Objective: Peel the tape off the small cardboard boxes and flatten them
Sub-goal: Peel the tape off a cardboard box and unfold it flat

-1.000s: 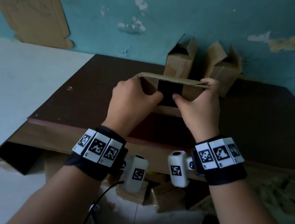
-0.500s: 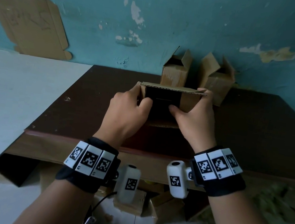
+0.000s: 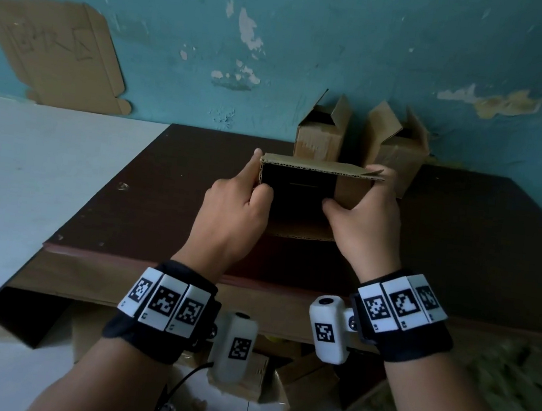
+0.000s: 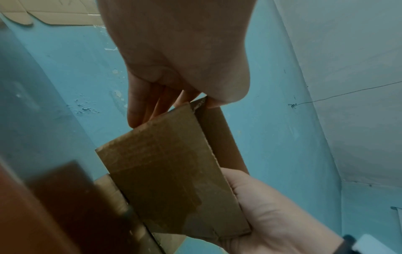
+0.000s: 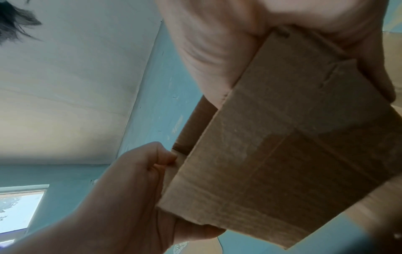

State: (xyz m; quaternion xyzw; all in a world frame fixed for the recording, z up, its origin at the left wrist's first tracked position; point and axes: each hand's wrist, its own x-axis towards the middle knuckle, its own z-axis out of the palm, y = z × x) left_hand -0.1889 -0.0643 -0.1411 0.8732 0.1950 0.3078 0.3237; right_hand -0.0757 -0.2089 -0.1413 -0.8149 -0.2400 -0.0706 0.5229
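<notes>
**Both hands on the box, open mouth turned to the head camera**

Centre of the head view: the small cardboard box [image 3: 349, 190] is held up above the dark table [image 3: 462, 234], its open mouth facing the camera, probably so the person can look inside. The left hand [image 3: 235, 211] clamps the left wall, thumb hooked inside the opening, forefinger stretched up the outer edge. The right hand [image 3: 362, 222] takes the right wall, thumb at the mouth, fingers curled round behind. Gripping opposite walls looks like the set-up for squashing it flat. The left wrist view shows a glossy strip, likely tape [image 4: 165, 180], across the box's outer face. Two more opened boxes [image 3: 358, 137] wait near the blue wall, above centre.
</notes>
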